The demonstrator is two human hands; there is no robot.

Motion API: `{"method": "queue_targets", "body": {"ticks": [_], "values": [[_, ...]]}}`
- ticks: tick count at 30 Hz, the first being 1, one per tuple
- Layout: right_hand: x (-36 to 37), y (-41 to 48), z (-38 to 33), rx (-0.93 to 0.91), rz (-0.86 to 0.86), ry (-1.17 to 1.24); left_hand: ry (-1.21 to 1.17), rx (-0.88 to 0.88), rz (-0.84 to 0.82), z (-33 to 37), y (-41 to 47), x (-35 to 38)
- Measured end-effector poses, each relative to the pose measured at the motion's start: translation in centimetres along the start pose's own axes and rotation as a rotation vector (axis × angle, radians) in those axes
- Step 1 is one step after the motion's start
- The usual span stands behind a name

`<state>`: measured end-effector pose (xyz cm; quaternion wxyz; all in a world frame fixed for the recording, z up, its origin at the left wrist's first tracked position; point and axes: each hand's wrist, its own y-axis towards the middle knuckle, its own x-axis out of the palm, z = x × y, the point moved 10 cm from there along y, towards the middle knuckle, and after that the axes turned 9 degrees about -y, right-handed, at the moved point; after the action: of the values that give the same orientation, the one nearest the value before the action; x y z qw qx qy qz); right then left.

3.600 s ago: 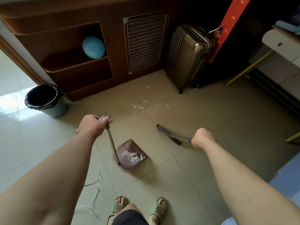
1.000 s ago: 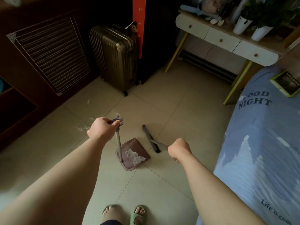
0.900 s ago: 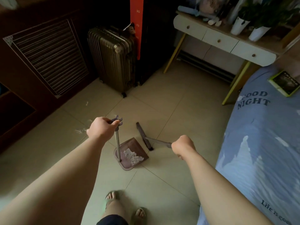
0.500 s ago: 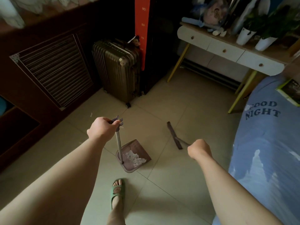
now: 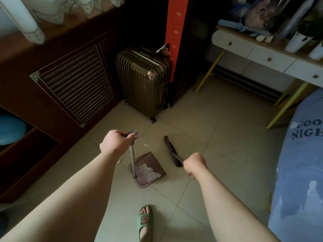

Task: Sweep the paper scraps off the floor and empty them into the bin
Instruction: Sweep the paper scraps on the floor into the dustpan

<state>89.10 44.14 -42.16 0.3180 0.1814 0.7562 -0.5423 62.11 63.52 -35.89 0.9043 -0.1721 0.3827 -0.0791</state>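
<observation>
Left hand [image 5: 116, 143] clamped on the dustpan [image 5: 147, 169] handle, right hand [image 5: 194, 164] fisted on the broom [image 5: 170, 150]. Scraps [image 5: 148, 172] heaped in the pan; one stray scrap [image 5: 146, 145] at its twelve o'clock.

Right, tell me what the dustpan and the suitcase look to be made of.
Dustpan: the pan looks like matt mauve plastic, one moulded piece; its upright handle has a pale shine, probably metal. Suitcase: a hard ribbed shell with a dull bronze sheen and shiny corner caps, either metal or metallic-finish plastic; I cannot tell which.
</observation>
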Motion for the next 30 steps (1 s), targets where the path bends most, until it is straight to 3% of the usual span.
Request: {"method": "queue_targets", "body": {"ticks": [7,12,18,26,30], "values": [[0.4,-0.1,-5.8,-0.055,-0.086,0.094,-0.028,-0.029,0.030,-1.4,2.9,-3.7],[-1.1,0.2,-9.4,-0.144,0.049,0.026,-0.033,-0.083,0.093,-3.5,3.5,-6.8],[-0.7,-0.5,-14.6,-0.292,0.166,-0.238,-0.097,-0.156,0.175,-6.7,2.6,-10.4],[4.8,-1.3,-18.5,-0.434,0.056,-0.512,-0.121,-0.294,0.344,-11.3,0.8,-15.2],[7.0,-2.8,-19.1,-0.506,-0.023,-0.533,-0.168,-0.365,0.402,-13.3,-0.4,-16.3]]}}
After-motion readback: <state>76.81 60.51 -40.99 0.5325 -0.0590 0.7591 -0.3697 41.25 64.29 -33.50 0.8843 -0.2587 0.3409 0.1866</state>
